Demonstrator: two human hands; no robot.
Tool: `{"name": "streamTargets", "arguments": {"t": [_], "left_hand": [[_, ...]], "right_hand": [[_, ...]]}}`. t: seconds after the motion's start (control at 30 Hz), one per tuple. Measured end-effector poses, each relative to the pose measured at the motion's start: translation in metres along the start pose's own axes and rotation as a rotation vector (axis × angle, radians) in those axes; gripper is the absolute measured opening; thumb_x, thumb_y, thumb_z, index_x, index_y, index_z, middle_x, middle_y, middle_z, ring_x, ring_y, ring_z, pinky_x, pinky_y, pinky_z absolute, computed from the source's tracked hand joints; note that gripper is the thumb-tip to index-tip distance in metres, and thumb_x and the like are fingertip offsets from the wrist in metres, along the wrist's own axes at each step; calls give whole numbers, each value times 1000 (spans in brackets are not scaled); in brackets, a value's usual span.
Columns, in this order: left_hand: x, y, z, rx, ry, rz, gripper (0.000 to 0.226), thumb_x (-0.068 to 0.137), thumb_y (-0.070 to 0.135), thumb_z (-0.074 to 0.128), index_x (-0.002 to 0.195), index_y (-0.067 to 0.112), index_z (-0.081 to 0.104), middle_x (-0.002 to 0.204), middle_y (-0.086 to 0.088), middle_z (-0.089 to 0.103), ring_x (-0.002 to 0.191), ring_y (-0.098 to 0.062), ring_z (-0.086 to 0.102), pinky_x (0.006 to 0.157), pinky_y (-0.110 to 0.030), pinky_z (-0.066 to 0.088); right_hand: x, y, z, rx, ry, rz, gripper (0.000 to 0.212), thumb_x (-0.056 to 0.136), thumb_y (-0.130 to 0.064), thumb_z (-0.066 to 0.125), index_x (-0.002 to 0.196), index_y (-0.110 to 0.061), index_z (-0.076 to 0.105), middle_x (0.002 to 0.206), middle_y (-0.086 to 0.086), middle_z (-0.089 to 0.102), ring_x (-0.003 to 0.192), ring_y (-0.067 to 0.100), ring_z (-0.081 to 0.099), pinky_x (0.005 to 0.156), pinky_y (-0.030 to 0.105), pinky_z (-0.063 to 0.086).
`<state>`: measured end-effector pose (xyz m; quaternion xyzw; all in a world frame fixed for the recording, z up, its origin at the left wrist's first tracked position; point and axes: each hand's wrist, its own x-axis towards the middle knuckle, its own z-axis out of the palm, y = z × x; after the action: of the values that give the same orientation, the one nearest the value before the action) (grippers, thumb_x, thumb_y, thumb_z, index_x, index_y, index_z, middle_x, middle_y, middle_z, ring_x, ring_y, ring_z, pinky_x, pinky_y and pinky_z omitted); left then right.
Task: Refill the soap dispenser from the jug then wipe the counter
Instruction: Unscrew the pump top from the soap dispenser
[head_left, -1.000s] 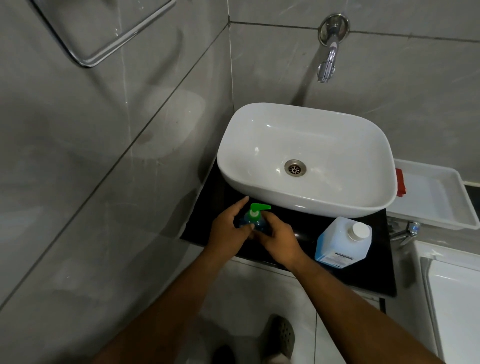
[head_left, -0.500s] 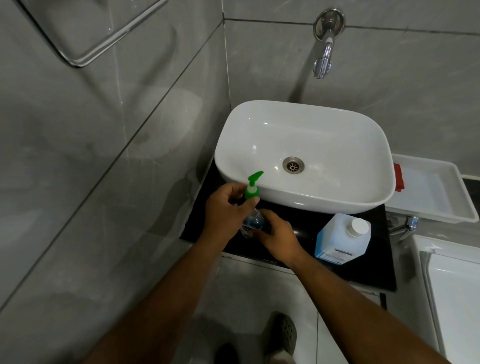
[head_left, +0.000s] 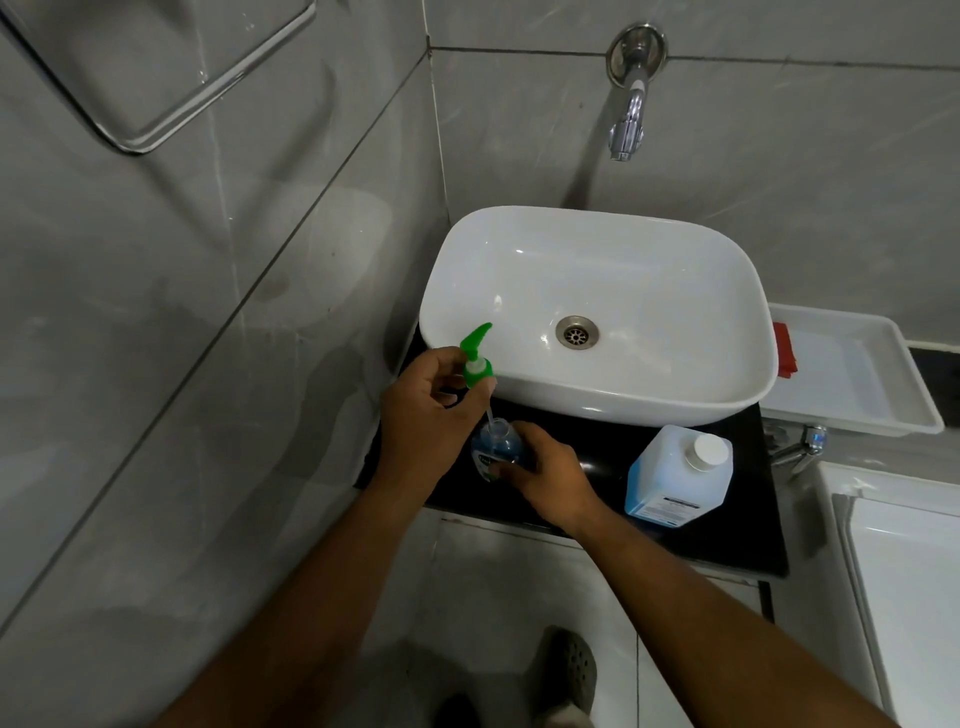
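The soap dispenser bottle (head_left: 497, 446), clear with blue liquid, stands on the black counter (head_left: 602, 457) in front of the sink. My right hand (head_left: 540, 470) grips the bottle from the right. My left hand (head_left: 426, 410) holds the green pump head (head_left: 477, 358) lifted above the bottle's open neck, its thin tube still reaching down into the opening. The refill jug (head_left: 678, 475), translucent with blue liquid and a white cap on, stands on the counter to the right, untouched.
A white basin (head_left: 592, 312) sits on the counter under a chrome wall tap (head_left: 628, 119). A white tray (head_left: 852, 379) with a red item (head_left: 783, 351) at its edge lies to the right. Grey tiled wall close on the left, with a towel rail (head_left: 156, 98).
The green pump was on the bottle a second ago. My left hand has lifted it up and out, while my right hand kept holding the bottle.
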<state>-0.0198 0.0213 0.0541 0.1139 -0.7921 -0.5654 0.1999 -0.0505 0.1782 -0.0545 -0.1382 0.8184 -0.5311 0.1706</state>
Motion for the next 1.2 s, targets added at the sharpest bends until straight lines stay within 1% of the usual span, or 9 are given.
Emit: {"name": "streamTargets", "arguments": {"t": [0.17, 0.33, 0.47, 0.63, 0.8, 0.93, 1.03, 1.1, 1.2], "left_hand": [[2, 5, -2, -54, 77, -54, 22, 78, 28, 77, 97, 28, 67, 87, 16, 70, 81, 4, 65, 63, -6, 48], [5, 8, -3, -61, 88, -47, 19, 77, 27, 77, 93, 31, 67, 84, 15, 70, 77, 4, 65, 61, -5, 47], [7, 6, -3, -60, 111, -72, 20, 76, 29, 77, 94, 25, 69, 82, 13, 70, 74, 3, 65, 61, -6, 47], [7, 3, -5, -38, 106, -81, 19, 77, 33, 76, 93, 29, 68, 81, 15, 70, 74, 4, 64, 60, -5, 47], [10, -1, -5, -88, 124, -128, 18, 73, 39, 76, 88, 31, 70, 80, 12, 73, 76, -2, 68, 62, -9, 49], [10, -7, -5, -101, 125, -169, 27, 70, 43, 75, 92, 27, 71, 84, 9, 74, 79, -5, 70, 66, -15, 52], [12, -9, -7, -107, 157, -200, 28, 71, 44, 75, 93, 28, 71, 86, 9, 74, 81, -5, 70, 69, -19, 54], [16, -6, -9, -138, 199, -223, 24, 71, 41, 76, 90, 26, 71, 85, 7, 75, 77, -5, 69, 70, -23, 55], [22, -1, -10, -192, 254, -287, 12, 74, 34, 77, 80, 26, 70, 75, 6, 72, 65, -4, 63, 63, -25, 50]], "right_hand": [[1, -1, 0, -2, 0, 3, 52, 80, -28, 75, 126, -32, 52, 106, -21, 60, 93, -14, 57, 77, 5, 44], [-1, -1, 0, 0, -2, -3, 51, 81, -23, 75, 126, -28, 54, 107, -18, 62, 94, -11, 58, 81, 6, 44], [-3, -2, 0, -2, -3, -6, 51, 82, -22, 74, 128, -26, 53, 110, -14, 63, 97, -5, 59, 81, 6, 44], [-4, -4, 0, -6, -8, -7, 50, 82, -21, 73, 128, -26, 53, 109, -16, 62, 95, -10, 58, 78, 4, 45], [-5, -4, -1, -2, -8, -4, 50, 82, -20, 73, 127, -24, 54, 109, -15, 63, 94, -10, 58, 77, 3, 45], [-6, -4, -2, -11, -6, -8, 51, 82, -21, 73, 128, -24, 53, 110, -14, 63, 94, -8, 58, 78, 3, 44], [-9, -3, -3, -10, 6, -7, 50, 82, -20, 74, 128, -24, 54, 109, -14, 63, 94, -10, 58, 79, 2, 43], [-11, -3, -5, -6, 14, -8, 50, 81, -18, 74, 127, -23, 55, 108, -15, 62, 93, -14, 57, 79, 1, 42], [-16, 0, -9, 2, 27, -2, 49, 82, -15, 74, 126, -22, 55, 108, -13, 63, 95, -17, 56, 80, 1, 42]]}}
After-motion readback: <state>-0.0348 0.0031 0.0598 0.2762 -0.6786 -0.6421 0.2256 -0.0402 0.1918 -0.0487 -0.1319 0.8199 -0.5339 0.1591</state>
